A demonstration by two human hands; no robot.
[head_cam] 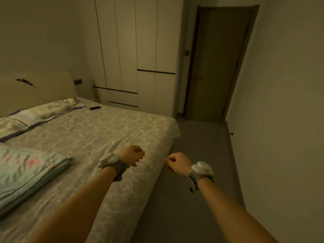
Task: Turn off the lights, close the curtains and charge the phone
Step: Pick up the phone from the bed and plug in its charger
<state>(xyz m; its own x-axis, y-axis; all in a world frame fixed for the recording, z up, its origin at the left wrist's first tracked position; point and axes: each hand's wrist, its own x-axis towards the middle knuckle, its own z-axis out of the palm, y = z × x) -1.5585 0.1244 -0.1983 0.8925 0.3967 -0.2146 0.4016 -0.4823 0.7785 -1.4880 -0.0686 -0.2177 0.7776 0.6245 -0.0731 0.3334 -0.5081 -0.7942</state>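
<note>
The room is dim. A black phone [95,108] lies flat on the bed [112,134] at its far side, next to the pillows. A dark wall panel [78,82], a switch or socket, sits beside the headboard; a second small one [187,52] is by the door frame. My left hand [133,155] hovers over the bed's near edge, fingers curled shut and holding nothing. My right hand [178,163] is held over the floor just off the bed, also curled with nothing in it. Both wrists carry white bands. No curtains or charger are in view.
Two pillows [43,113] lie by the headboard and a folded quilt [29,172] rests at the near left. White wardrobes [133,50] line the far wall, with a shut door [217,67] to their right. A grey floor aisle [196,172] runs between bed and right wall.
</note>
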